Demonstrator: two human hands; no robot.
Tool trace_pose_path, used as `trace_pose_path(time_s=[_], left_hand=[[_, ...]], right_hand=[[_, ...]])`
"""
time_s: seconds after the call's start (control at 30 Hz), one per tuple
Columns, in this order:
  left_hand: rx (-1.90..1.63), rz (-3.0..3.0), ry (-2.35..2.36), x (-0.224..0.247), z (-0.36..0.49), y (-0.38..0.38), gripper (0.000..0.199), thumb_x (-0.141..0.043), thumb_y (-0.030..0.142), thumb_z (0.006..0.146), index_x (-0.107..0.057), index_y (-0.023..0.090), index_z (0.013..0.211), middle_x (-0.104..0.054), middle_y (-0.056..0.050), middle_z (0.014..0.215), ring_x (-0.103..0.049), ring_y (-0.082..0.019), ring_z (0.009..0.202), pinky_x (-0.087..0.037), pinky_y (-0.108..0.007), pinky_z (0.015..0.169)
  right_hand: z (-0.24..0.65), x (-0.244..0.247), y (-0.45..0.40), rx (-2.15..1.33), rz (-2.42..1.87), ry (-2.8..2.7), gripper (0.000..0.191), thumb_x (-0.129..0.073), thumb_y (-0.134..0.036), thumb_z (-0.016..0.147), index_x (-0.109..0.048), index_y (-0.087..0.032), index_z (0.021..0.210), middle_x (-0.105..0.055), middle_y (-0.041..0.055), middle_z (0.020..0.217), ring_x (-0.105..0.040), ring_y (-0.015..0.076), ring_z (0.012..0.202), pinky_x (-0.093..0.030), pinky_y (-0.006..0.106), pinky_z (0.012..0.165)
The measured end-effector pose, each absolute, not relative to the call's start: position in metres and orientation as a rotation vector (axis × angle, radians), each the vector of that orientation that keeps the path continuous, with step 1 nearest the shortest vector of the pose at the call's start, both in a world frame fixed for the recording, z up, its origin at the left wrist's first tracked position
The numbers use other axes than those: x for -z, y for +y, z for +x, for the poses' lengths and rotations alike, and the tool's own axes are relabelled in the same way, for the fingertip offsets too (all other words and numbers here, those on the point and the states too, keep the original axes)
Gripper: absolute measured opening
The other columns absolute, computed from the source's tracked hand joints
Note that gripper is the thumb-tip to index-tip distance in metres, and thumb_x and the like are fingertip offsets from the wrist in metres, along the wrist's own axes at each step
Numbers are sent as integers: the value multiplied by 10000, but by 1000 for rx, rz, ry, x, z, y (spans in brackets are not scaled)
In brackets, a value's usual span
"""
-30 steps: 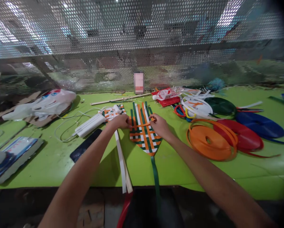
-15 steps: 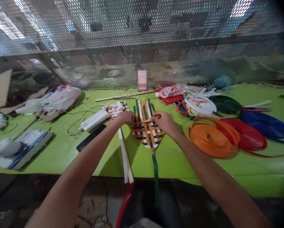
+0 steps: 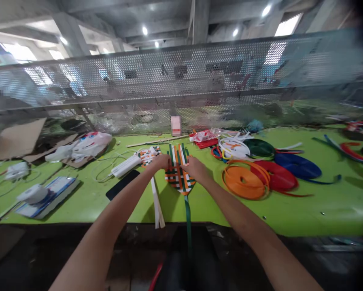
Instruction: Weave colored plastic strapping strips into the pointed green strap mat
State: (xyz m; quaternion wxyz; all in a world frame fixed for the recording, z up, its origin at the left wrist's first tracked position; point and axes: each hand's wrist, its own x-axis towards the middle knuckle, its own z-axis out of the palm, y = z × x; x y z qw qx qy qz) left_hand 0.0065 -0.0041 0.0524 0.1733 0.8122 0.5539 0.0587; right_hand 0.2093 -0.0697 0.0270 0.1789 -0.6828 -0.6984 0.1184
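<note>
On the worktop (image 3: 290, 216), the weave (image 3: 180, 180) lies between the left hand (image 3: 162, 161) and the right hand (image 3: 195, 166), both with narrowed fingers, though I cannot tell their grip; its lower point seems woven, its upper strips (image 3: 174, 151) unwoven.

No word, brand or number can be read with certainty. On the green surface (image 3: 90, 204), a blue and white pack (image 3: 58, 194) lies toward the front edge, at the left side, and its print is too small and blurred. Farther back on the left, a plastic bag (image 3: 93, 146) carries red and blue marks, also not legible. At the back edge, a small pale panel (image 3: 175, 126) has its face covered by coarse blocks.
</note>
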Motion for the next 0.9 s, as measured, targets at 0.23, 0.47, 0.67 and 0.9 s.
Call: trace_pose_path(time_s=[0.23, 0.47, 0.67, 0.9], left_hand=[[-206, 2503, 1359, -37, 30, -8, 345, -597, 82, 719, -774, 185, 997, -779, -80, 1054, -710, -233, 979, -522, -273, 869], [-264, 2485, 1193, -19, 26, 5, 288, -582, 101, 784, -738, 175, 1014, -770, -62, 1003, -703, -201, 891, -524, -254, 800], [-265, 2393, 1154, -10, 20, 15, 198, -623, 178, 801, -728, 181, 970, -763, -54, 974, -687, -184, 835, -511, -259, 751], [-225, 2330, 1181, -27, 21, 22, 276, -564, 84, 764, -723, 153, 978, -756, -73, 1008, -682, -191, 878, -505, -257, 760]], right_hand=[[207, -27, -68, -333, -1985, -1993, 269, -592, -338, 958, -605, -200, 1189, -686, 142, 1207, -689, 300, 1084, -484, 347, 849], [211, -25, -65, -293, -1955, -2048, 292, -607, -396, 967, -599, -217, 1198, -689, 108, 1186, -679, 281, 1076, -479, 333, 837], [220, -21, -59, -309, -1922, -2035, 199, -615, -408, 990, -660, -229, 1065, -719, 84, 1089, -670, 248, 1015, -439, 302, 750], [221, -21, -59, -307, -1892, -1987, 161, -674, -381, 943, -665, -224, 977, -728, 63, 988, -665, 223, 908, -360, 284, 643]])
